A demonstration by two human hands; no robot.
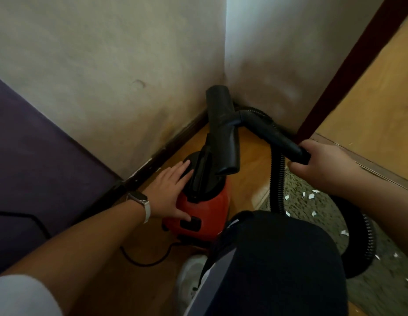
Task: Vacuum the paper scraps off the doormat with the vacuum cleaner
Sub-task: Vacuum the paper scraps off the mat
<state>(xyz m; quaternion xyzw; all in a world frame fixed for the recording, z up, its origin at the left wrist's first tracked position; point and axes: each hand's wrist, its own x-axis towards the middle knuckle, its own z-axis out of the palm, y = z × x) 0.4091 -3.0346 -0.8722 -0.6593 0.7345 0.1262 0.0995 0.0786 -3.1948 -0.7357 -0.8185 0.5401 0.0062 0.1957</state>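
2 pale walls (107, 65) meet at the upper middle of the frame, above a wooden floor (250, 160). Next in size, the speckled doormat (312, 215) fills the lower right, partly hidden by the person's dark-trousered knee (278, 258). The vacuum cleaner (209, 208), red with a black lid, stands in the corner at frame centre, just left of the mat's edge. Its ribbed hose (277, 179) loops down across the mat and rises to a rigid black tube (287, 142).

The right hand (321, 163) is wrapped around that tube's end at centre right. The left hand (171, 190), with a pale wristband (139, 201), lies flat with spread fingers on the lid, its thumb touching a black switch (190, 222) on the red body.

White paper scraps (311, 196) lie scattered on the mat, below and to the lower right of the right hand, which is by far the nearer hand. The tube's long axis runs from upper left to lower right, so its held end already aims toward the scraps. I judge the suction is about to be switched on, and the tube then only needs lowering. No brand or writing can be read.
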